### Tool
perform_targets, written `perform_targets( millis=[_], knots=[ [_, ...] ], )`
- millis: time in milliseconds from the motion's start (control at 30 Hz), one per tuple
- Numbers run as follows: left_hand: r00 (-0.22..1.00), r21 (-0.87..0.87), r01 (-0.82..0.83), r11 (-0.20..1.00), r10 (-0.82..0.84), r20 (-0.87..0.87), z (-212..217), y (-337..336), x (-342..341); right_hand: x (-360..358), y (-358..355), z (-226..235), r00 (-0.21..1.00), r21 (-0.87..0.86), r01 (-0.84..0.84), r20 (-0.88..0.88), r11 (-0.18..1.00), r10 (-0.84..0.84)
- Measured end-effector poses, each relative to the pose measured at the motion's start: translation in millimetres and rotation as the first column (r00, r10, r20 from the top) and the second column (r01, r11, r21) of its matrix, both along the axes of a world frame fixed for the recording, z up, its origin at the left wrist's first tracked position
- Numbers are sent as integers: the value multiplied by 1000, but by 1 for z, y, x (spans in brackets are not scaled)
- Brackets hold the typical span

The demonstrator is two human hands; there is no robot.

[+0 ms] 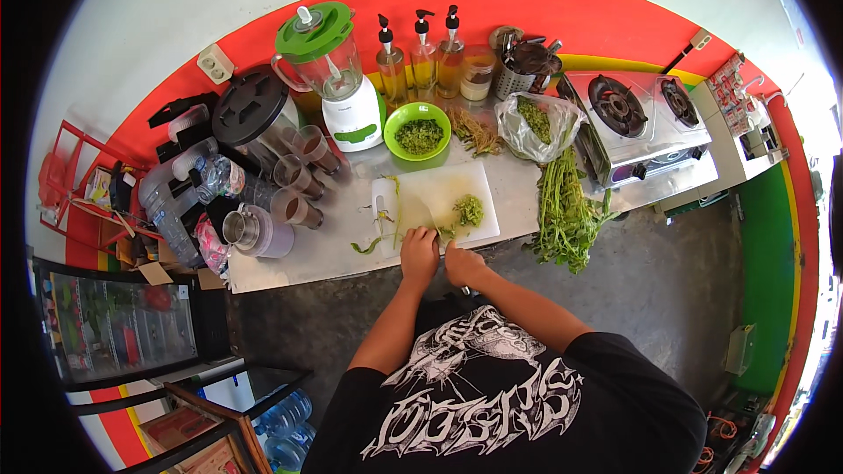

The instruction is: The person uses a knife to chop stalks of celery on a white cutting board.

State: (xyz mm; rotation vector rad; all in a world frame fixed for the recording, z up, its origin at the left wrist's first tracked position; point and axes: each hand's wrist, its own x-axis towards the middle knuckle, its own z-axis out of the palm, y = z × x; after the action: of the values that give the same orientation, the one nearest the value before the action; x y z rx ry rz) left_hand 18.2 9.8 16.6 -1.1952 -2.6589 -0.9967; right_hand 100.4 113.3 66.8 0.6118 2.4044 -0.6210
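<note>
A white cutting board (479,184) lies on the metal counter in front of me. At its near edge my left hand (420,253) is closed, fingers curled over green stalks that are mostly hidden beneath it. Close beside it, my right hand (463,265) grips a knife (466,290); the end of its handle shows below my fist, and the blade is hard to make out. Chopped greens (469,210) are heaped on the right part of the board. Thin green stems (397,202) lie across its left side, and a loose leaf piece (366,247) rests just off it.
Behind the board stands a green bowl (392,144) of chopped greens. Leafy stalks (562,215) hang over the counter's front edge, near a plastic bag (518,140) and a gas stove (645,127). A blender (351,114), pump bottles (422,61) and brown cups (294,209) stand around.
</note>
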Motion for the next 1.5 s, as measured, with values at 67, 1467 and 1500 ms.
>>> perform_targets(
  millis=[67,1467,1500],
  knots=[
    [1000,36,14,999,-14,10,0,-1,-3,-6,3,0,1000,-16,-2,-19,1000,2],
    [898,249,-124,961,2,439,-14,-13,-16,-9,-10,-11,999,0,27,-22,1000,-27],
    [898,249,-122,961,0,440,-12,-13,-16,-12,-6,-9,999,0,29,-21,1000,-29]
  ],
)
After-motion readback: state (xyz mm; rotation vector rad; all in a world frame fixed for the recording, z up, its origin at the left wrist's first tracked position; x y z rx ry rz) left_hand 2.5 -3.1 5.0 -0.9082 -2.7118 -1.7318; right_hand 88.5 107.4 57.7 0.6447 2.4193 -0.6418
